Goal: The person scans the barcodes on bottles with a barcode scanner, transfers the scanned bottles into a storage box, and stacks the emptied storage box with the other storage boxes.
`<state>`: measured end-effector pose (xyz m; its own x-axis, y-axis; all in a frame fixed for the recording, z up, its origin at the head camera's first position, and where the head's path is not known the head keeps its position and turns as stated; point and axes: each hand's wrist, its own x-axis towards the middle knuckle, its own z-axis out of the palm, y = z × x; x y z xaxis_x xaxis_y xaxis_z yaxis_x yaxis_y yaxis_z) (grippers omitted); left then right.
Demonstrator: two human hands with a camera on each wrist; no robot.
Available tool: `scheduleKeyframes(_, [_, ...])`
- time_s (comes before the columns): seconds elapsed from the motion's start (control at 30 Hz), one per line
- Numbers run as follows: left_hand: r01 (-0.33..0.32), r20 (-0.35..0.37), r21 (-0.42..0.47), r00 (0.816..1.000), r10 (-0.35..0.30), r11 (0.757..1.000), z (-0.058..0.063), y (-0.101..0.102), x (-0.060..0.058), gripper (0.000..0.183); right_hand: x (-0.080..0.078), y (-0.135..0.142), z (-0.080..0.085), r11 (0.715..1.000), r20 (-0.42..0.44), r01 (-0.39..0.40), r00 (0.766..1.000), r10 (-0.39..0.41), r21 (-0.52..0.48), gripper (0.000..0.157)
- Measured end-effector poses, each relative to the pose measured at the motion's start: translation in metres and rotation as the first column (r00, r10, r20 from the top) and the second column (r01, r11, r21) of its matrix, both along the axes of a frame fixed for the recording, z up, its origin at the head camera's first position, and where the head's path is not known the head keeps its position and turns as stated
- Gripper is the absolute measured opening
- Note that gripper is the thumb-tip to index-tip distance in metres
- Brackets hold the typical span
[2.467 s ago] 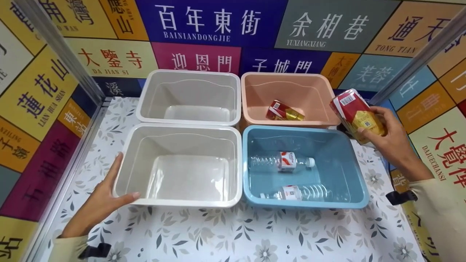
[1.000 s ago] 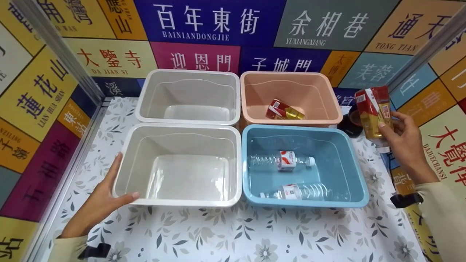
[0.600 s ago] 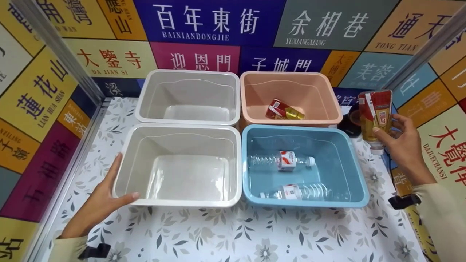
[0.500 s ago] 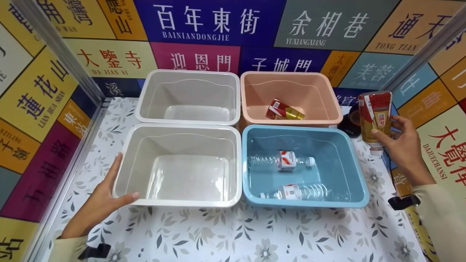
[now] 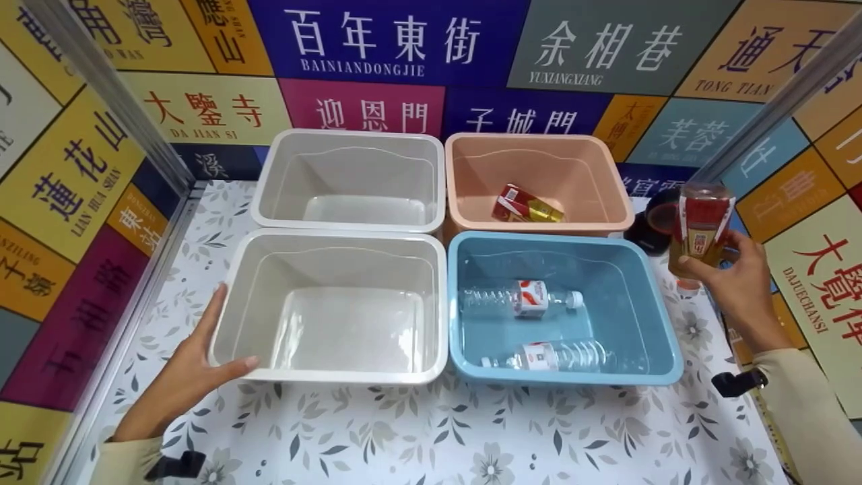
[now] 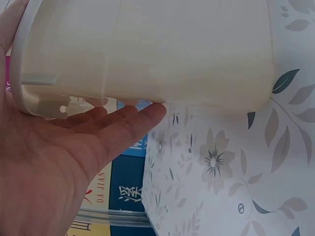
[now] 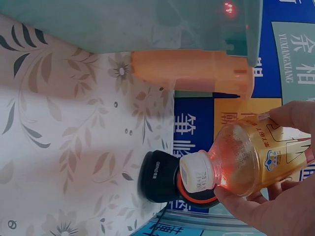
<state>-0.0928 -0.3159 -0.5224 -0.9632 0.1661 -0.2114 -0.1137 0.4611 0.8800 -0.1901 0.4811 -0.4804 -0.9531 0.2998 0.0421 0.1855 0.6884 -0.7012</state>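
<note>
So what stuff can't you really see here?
Right wrist view: print on the cap of the held bottle, too small to read.
Head view: part of the black object, behind the bottle.
Head view: some fingers of the right hand, behind the bottle.
Head view: writing on the red item in the peach bin, too small.

A white sheet (image 5: 377, 431) printed with grey flowers lies flat; colourful panels (image 5: 397, 40) bearing large Chinese characters line the back and both sides; silvery metal posts (image 5: 774, 108) rise at the two rear corners; a black device (image 7: 160, 174) with an orange ring (image 7: 198, 199) sits near the wall at right.
</note>
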Motion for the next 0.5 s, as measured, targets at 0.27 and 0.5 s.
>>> scheduleKeyframes(0.27, [-0.002, -0.008, 0.01, 1.0, 0.003, 1.0, 0.001, 0.001, 0.001, 0.124, 0.001, 0.003, -0.012, 0.999, 0.007, 0.04, 0.999, -0.04, 0.021, 0.09])
scheduleKeyframes(0.5, [-0.009, 0.001, 0.012, 1.0, 0.009, 1.0, 0.002, 0.002, 0.001, 0.124, 0.003, 0.005, -0.023, 0.997, 0.061, 0.073, 0.996, -0.071, -0.028, 0.095])
